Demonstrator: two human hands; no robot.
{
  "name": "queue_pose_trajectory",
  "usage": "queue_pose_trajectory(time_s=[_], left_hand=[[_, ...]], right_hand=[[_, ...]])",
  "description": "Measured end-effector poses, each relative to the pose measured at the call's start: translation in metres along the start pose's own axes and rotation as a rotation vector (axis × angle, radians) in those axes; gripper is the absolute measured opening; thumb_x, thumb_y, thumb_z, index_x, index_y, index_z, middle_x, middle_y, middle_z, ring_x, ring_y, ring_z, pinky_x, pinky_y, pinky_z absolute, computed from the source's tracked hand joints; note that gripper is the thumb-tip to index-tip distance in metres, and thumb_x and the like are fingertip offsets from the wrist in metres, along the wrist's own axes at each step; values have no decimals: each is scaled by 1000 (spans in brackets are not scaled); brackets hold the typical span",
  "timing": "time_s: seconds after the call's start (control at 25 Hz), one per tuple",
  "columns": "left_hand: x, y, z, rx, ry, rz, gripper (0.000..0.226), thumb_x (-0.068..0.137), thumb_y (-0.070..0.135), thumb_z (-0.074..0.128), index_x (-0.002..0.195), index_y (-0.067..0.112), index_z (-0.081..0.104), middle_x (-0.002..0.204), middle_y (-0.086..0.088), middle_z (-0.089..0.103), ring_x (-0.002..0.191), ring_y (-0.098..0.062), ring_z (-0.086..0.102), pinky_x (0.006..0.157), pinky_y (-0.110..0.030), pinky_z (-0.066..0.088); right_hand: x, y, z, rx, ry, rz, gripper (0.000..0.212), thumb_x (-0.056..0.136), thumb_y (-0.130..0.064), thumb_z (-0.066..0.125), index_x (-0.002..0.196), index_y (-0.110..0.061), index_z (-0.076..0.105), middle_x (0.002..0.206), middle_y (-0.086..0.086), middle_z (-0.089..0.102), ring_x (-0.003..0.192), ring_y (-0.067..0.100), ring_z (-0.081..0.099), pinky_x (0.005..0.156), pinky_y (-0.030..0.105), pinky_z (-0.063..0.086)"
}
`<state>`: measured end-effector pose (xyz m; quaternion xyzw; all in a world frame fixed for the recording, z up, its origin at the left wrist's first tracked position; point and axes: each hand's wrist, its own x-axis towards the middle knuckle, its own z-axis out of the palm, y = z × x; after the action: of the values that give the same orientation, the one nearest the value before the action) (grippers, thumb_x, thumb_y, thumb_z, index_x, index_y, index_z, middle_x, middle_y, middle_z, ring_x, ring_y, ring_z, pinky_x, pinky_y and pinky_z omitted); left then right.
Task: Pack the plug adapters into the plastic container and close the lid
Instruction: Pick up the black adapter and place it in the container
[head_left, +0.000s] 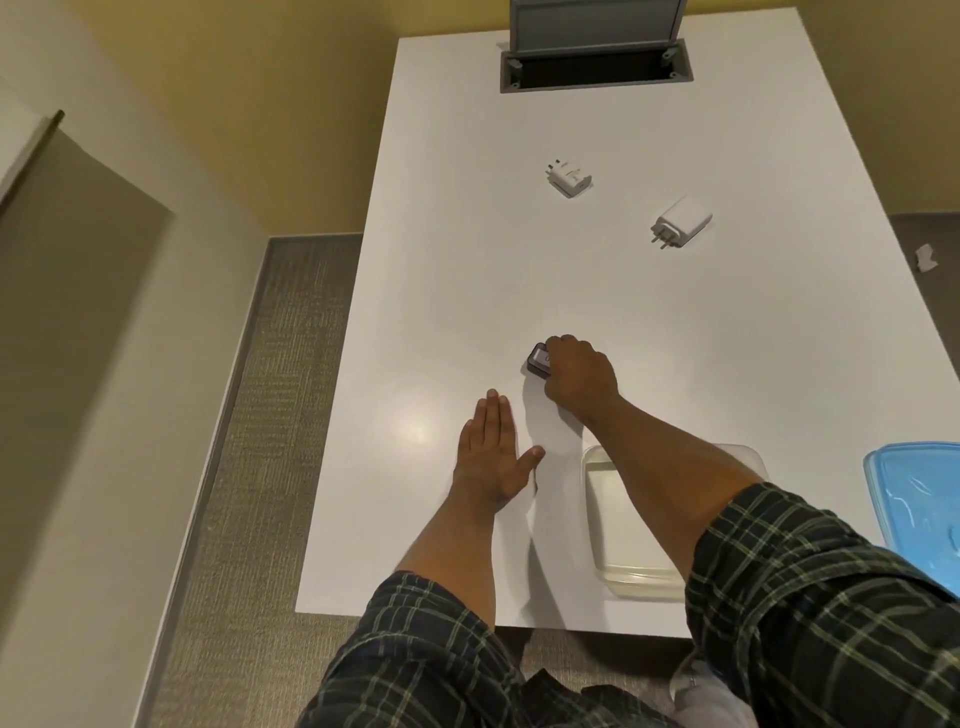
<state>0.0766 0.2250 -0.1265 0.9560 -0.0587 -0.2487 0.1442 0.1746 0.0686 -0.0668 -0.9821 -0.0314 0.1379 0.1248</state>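
Note:
My right hand (579, 375) is closed around a dark plug adapter (538, 359) in the middle of the white table (441, 291). My left hand (491, 457) lies flat on the table, palm down, fingers together, holding nothing. Two white plug adapters lie farther back: one (569, 181) at centre, one (681, 222) to its right with prongs toward me. The clear plastic container (618, 551) sits open near the front edge, partly under my right forearm. Its blue lid (919, 499) lies at the right edge.
A grey cable hatch (595, 65) stands open at the far end of the table. Carpet and a beige wall lie to the left of the table. A small white scrap (925, 258) lies on the floor at right.

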Motion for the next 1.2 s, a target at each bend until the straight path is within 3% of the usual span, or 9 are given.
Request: queue_pose_trajectory(time_s=[0.24, 0.56, 0.8, 0.96, 1.2], left_hand=[[-3, 4, -5, 8, -23, -14, 81, 107, 54, 23, 161, 10, -19, 169, -8, -26, 159, -25, -19, 131, -43, -2], [-19, 18, -26, 72, -98, -42, 65, 111, 30, 22, 162, 6, -13, 170, -10, -20, 160, -26, -12, 131, -44, 7], [-55, 32, -15, 110, -178, -94, 69, 112, 33, 24, 161, 4, -15, 169, -12, -23, 159, -32, -13, 130, -44, 12], [-81, 44, 2, 98, -214, -127, 75, 111, 40, 25, 160, 4, -18, 168, -13, -27, 159, -34, -15, 130, -48, 9], [-101, 48, 13, 71, -267, -151, 74, 111, 34, 27, 159, 4, -20, 167, -13, -30, 158, -33, -17, 130, -48, 6]], right_hand=[[-16, 17, -23, 117, 94, -121, 40, 79, -25, 69, 117, -15, 59, 109, 4, 62, 97, 29, 59, 78, 38, 48], [-76, 58, -59, -7, 228, -308, 45, 67, -27, 67, 111, -17, 63, 98, 0, 64, 85, 27, 59, 70, 36, 44], [-124, 74, -75, 9, 47, -486, 45, 65, -26, 70, 109, -18, 62, 98, -4, 63, 84, 20, 58, 67, 29, 42], [-149, 80, -75, -14, -93, -616, 45, 64, -23, 69, 107, -15, 62, 94, -2, 60, 81, 21, 56, 66, 32, 46], [-164, 87, -57, -245, -232, -730, 40, 71, -18, 64, 111, -16, 64, 101, 1, 59, 89, 25, 59, 66, 36, 49]])
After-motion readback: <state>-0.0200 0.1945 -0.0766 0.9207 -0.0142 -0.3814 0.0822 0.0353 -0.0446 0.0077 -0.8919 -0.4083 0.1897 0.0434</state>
